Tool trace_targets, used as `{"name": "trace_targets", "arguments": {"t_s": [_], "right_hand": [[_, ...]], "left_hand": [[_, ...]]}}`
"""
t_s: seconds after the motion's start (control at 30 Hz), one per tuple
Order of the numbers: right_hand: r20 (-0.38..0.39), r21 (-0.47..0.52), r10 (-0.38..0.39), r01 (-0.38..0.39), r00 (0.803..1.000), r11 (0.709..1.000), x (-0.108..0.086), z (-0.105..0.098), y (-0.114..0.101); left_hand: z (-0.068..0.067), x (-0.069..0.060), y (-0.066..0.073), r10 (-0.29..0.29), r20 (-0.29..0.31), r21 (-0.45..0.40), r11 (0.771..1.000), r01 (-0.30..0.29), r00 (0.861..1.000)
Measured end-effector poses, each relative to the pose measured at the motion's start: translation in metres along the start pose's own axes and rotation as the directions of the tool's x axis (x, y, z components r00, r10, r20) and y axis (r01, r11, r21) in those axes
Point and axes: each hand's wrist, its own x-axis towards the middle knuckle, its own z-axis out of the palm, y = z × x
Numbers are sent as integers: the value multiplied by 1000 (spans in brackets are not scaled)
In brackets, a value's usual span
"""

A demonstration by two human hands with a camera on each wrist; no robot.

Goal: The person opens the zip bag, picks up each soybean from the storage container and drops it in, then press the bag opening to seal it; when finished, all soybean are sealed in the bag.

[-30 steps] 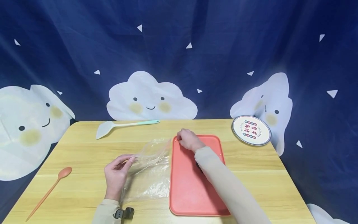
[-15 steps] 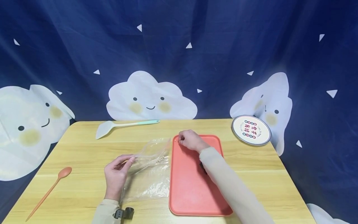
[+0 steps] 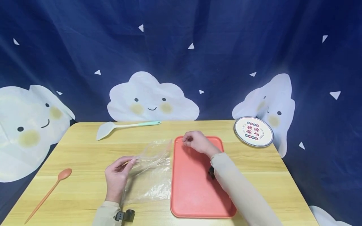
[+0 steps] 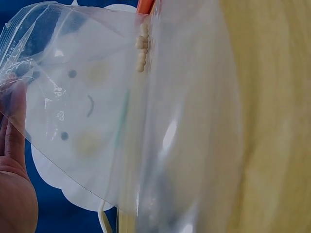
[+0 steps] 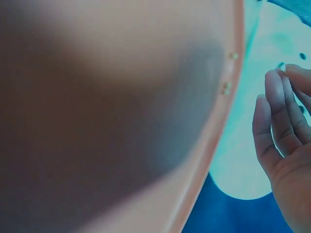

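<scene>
A clear zip bag [image 3: 156,185] lies left of the red tray [image 3: 192,197], its mouth lifted. My left hand [image 3: 116,177] pinches the edge of that mouth between thumb and fingers. Several small cream-coloured round beans [image 4: 141,46] sit together in the bag in the left wrist view. My right hand [image 3: 199,143] is over the tray's far end, thumb and fingertips close together; whether anything is between them cannot be made out. In the right wrist view, a few pale beans [image 5: 226,88] lie along the tray's rim, away from the fingers.
A white spatula [image 3: 106,130] with a mint handle lies at the table's back left. An orange spoon [image 3: 64,174] is at the left. A round white plate [image 3: 254,131] with printed characters stands at the back right corner. Behind hangs a blue curtain [image 3: 175,59].
My right hand has shifted slightly right from the tray's far left corner, and its forearm has swung right. The left hand and the bag have stayed in place.
</scene>
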Motion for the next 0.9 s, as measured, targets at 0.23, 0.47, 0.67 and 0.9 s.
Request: {"name": "trace_targets", "arguments": {"t_s": [0.23,0.47,0.67,0.9], "right_hand": [[-23,68,-25,26,999,997,-16,-6,-19],[-66,161,-58,68,996,985,-31,-9,-42],[-92,236,-145,163,985,958,-37,-6,-65],[-96,356,-175,198,980,913,-38,5,-85]], "left_hand": [[-1,0,-2,87,26,-55,995,-85,996],[-1,-1,-3,63,30,-31,998,-62,998],[0,-2,-2,70,35,-30,997,-69,997],[1,-2,-3,131,62,-95,988,-124,990]]}}
